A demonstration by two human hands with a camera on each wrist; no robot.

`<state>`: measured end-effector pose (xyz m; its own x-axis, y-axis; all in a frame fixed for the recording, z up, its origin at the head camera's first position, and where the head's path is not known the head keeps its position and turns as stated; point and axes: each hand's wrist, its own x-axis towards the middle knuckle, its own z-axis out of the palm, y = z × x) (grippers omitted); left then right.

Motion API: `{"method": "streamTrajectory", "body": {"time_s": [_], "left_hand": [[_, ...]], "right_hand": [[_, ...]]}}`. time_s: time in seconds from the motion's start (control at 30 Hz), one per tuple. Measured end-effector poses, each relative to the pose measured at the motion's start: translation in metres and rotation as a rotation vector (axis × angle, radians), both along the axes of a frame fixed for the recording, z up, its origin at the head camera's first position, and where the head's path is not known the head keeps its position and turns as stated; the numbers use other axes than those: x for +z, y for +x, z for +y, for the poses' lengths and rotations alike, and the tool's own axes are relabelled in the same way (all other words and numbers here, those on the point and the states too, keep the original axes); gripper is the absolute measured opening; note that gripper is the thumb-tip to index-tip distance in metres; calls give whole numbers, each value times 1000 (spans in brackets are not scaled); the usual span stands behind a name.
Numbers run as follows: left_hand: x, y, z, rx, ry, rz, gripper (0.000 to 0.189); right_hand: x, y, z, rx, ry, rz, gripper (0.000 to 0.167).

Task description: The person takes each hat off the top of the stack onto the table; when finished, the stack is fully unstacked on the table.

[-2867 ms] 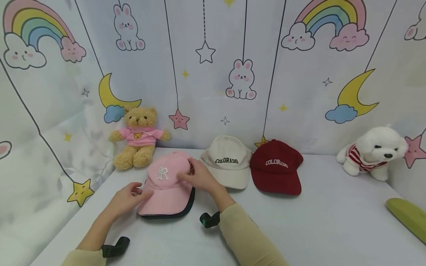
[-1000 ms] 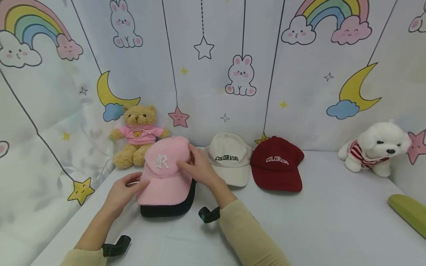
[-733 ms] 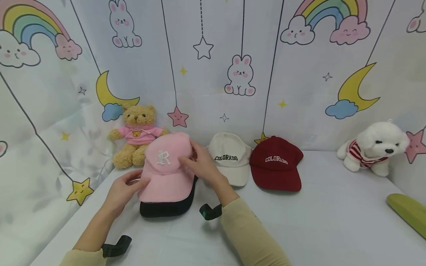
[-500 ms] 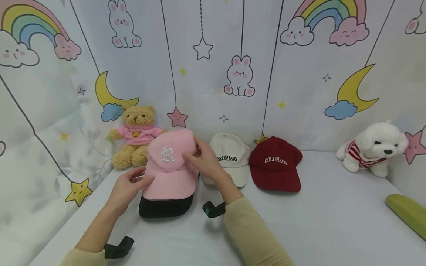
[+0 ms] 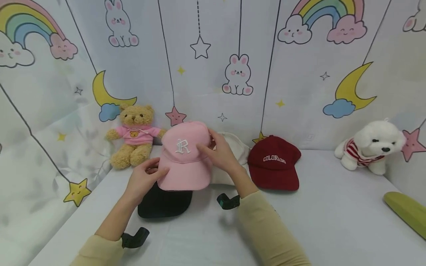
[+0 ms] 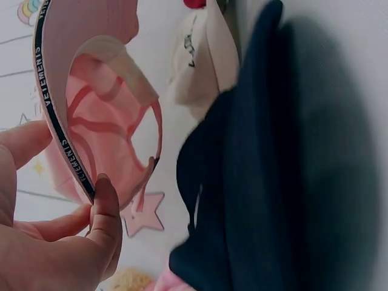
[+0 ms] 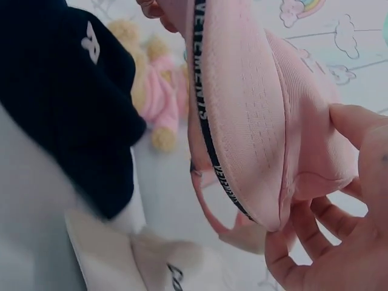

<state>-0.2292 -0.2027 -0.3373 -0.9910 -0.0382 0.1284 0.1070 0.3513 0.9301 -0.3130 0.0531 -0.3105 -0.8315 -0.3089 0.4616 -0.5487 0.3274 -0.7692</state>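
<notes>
A pink baseball cap [image 5: 186, 155] with a white letter R hangs above the table, held between both hands. My left hand [image 5: 144, 181] pinches the edge of its brim; in the left wrist view the thumb and fingers [image 6: 106, 203] lie on either side of that edge. On the crown's other side my right hand [image 5: 222, 152] grips the cap, thumb in front and fingers behind. Below and left of it a black cap [image 5: 164, 201] lies on the table, partly hidden in the head view. A cream cap [image 5: 221, 175] is mostly hidden behind the right hand.
A dark red cap [image 5: 273, 164] lies right of the cream one. A teddy bear [image 5: 134, 138] sits at the back left. At the back right stands a white plush dog [image 5: 371, 146]. A green object [image 5: 406, 214] lies at the table's right edge.
Both hands have lifted the pink cap off the black cap and carried it up and to the right. More of the black cap now shows, and the cream cap is more covered.
</notes>
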Motion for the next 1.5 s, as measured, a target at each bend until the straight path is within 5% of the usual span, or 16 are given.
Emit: {"method": "streamTrajectory", "body": {"time_s": [0.47,0.7,1.5], "left_hand": [[1,-25,54,-73,82,85,63],[-2,-36,77,-85,117,106,61],[-2,-48,138,-136,149,132,61]], "right_hand": [[12,-2,62,-30,-6,-13,61],[15,-1,87,-118,37,-46,68],[20,9,151,-183,39,-115,74]]}}
